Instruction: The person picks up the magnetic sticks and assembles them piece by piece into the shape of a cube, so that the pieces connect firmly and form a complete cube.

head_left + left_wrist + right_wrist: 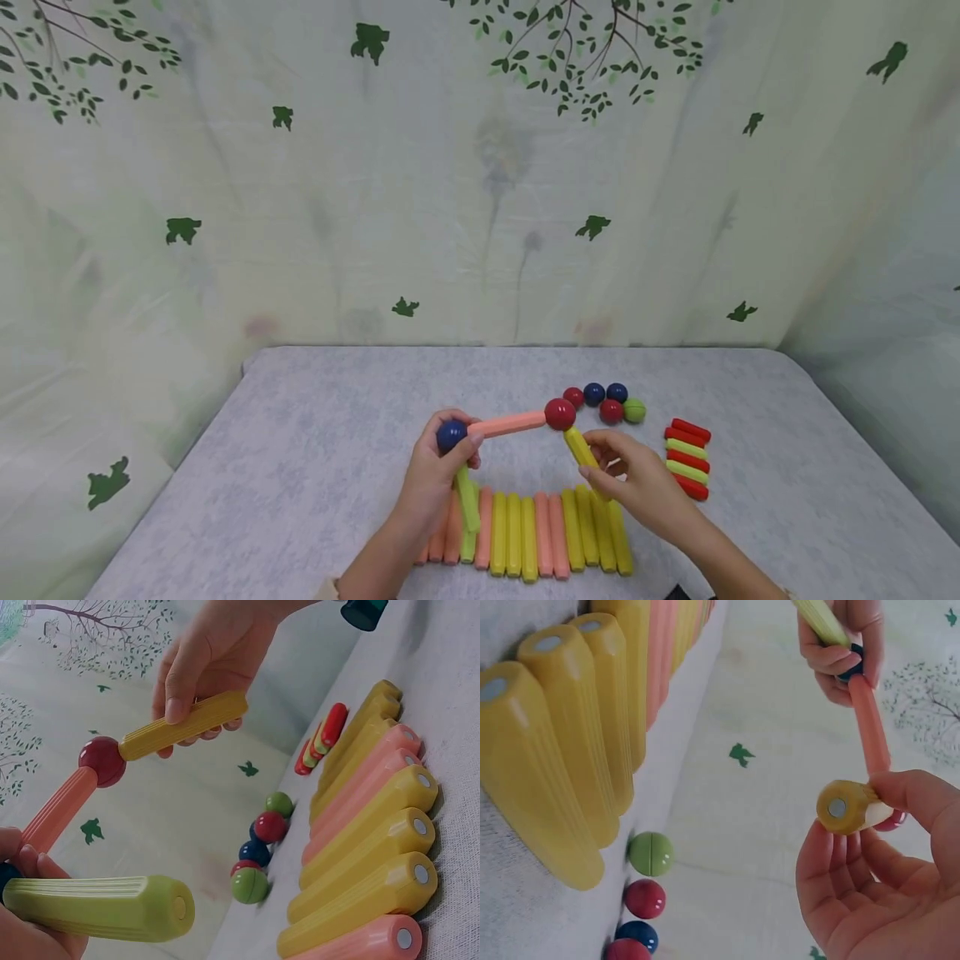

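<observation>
Grasping navy ball (451, 436) in left hand (432, 468), pinching yellow rod (581, 447) in right hand (637, 475), above table (322, 433) between side edges, could shed red ball (560, 414) from pink rod (510, 425) by levering too sharply.

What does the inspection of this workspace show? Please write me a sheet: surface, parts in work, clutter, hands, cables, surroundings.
Surface: grey mottled table.
Parts: blue ball, pink rod, red ball, yellow rod joined in chain; green rod at the blue ball.
Clutter: loose balls, short rods, row of long rods.
Left hand: holds the blue ball.
Right hand: pinches the yellow rod.
Cables: nothing seen.
Surroundings: leaf-print backdrop.
</observation>
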A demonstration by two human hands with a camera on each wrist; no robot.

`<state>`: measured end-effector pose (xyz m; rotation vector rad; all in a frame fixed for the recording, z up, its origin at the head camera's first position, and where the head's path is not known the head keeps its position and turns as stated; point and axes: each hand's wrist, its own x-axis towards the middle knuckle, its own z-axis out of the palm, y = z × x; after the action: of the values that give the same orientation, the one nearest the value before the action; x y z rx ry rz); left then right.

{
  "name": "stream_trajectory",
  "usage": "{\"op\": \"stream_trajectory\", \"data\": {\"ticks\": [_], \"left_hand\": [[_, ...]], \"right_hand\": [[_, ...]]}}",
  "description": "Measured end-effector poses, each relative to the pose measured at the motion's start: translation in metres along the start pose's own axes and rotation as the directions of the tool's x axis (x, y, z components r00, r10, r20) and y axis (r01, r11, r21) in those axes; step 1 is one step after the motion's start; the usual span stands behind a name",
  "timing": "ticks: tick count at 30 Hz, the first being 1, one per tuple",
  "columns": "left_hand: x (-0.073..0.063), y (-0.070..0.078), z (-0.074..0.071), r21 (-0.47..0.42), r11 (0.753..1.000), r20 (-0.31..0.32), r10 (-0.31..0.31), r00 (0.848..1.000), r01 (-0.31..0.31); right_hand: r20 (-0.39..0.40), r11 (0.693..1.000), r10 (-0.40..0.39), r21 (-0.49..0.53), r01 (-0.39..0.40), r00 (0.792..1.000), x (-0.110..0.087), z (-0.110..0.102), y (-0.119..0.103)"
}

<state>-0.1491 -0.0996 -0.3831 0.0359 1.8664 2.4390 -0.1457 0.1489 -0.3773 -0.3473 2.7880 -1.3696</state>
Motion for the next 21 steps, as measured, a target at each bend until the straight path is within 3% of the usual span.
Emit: {"op": "stream_trajectory", "data": {"ticks": [5,10,13,17,21], "left_hand": [[0.002,-0.002,0.002,-0.019,1.000,-0.022,0.010,1.000,-0.010],[0.007,-0.008,0.000,0.125,0.992,-0.034,0.007,0.999,-0.003],[0.013,-0.012,-0.002,0.192,0.981,-0.044,-0.001,0.999,0.010],[0.024,-0.016,-0.004,0.208,0.978,-0.044,0.005,0.999,0.004],[0.036,-0.020,-0.008,0.214,0.977,0.023,-0.012,1.000,0.007]], "right_hand": [[-0.050,0.998,-0.061,0.008,0.061,0.997,0.008,-0.001,0.000],[-0.077,0.987,-0.159,0.025,0.161,0.984,0.025,-0.005,0.006],[-0.061,0.977,-0.200,0.060,0.204,0.978,0.038,-0.008,0.008],[-0.026,0.966,-0.231,0.114,0.232,0.973,0.057,-0.010,0.011],[0.018,0.964,-0.212,0.170,0.206,0.977,0.074,-0.010,0.010]]}}
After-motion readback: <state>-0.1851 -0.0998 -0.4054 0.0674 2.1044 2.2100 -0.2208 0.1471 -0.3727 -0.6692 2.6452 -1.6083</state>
